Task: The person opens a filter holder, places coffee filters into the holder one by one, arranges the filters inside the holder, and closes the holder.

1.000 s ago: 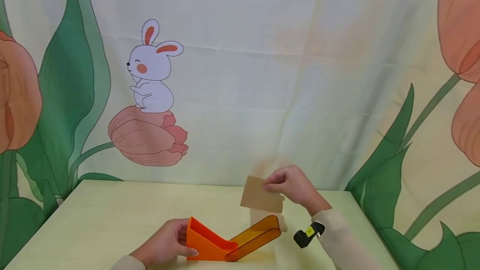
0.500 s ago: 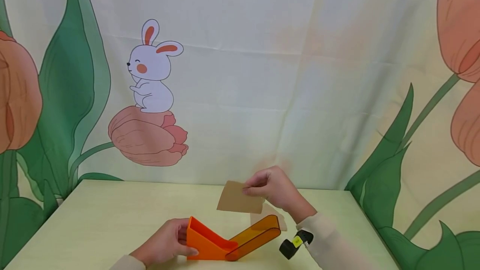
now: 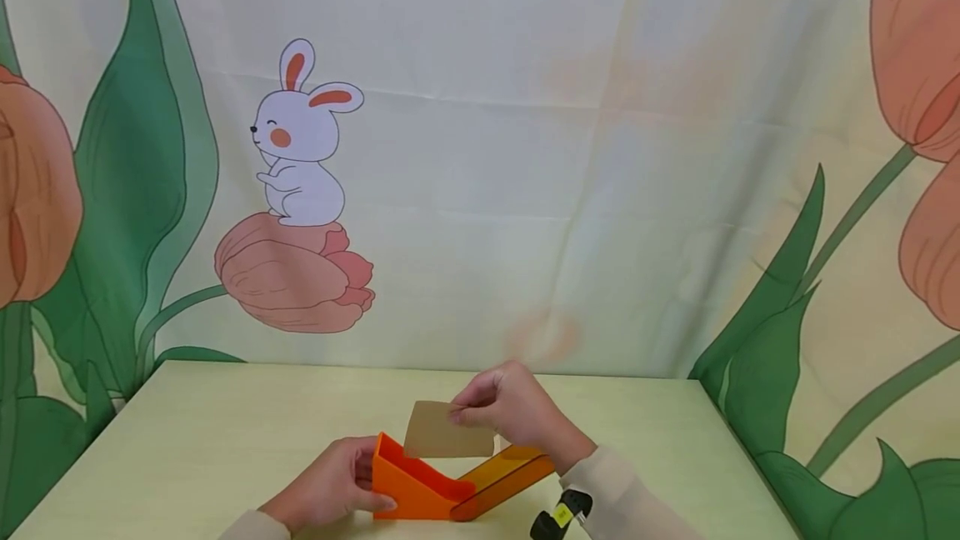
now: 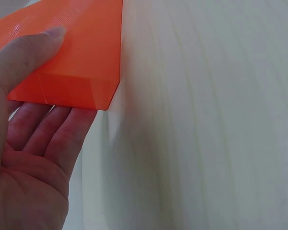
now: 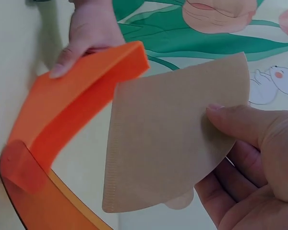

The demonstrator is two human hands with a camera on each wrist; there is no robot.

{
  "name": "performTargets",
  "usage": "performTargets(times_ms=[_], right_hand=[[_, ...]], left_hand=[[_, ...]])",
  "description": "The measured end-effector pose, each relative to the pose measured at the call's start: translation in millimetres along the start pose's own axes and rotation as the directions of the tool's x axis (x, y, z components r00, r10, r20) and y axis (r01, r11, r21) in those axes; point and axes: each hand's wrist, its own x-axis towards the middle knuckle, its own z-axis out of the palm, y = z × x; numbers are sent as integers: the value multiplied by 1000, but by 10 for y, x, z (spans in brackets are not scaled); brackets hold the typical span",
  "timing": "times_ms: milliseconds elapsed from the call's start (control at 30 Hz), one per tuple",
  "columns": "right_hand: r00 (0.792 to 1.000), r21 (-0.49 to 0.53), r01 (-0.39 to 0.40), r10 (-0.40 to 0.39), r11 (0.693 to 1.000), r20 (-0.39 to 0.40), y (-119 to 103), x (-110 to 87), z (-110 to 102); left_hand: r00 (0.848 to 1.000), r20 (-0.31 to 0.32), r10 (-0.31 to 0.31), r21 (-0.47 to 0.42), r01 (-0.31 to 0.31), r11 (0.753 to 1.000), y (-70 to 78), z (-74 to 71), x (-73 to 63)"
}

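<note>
My left hand [image 3: 330, 486] grips the closed end of an orange wedge-shaped holder [image 3: 412, 494], thumb on its near side and fingers behind. In the left wrist view, the thumb lies flat on the orange wall [image 4: 86, 52]. A see-through amber lid [image 3: 510, 480] is swung out to the right from the holder's low end. My right hand [image 3: 517, 415] pinches a brown paper coffee filter [image 3: 442, 432] by its right edge, just above and behind the holder's open top. In the right wrist view, the filter [image 5: 168, 134] looks flat, with a rounded tab [image 5: 181, 200] at its lower edge.
The pale wooden table [image 3: 247, 415] extends around the holder. A cloth backdrop [image 3: 480, 232] printed with a rabbit and tulips hangs behind it. A black wrist camera [image 3: 561, 517] sits on my right sleeve, close to the lid.
My right hand has carried the coffee filter left and down, from behind the amber lid to over the holder. Brown paper seen earlier behind the lid is now out of sight. The left hand stays put.
</note>
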Motion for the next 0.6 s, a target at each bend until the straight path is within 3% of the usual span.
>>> performTargets(times_ms=[600], right_hand=[[998,-8,-47,47,999,46,167,21,408]], left_hand=[[998,51,45,-37,-43,998,-18,-18,10]])
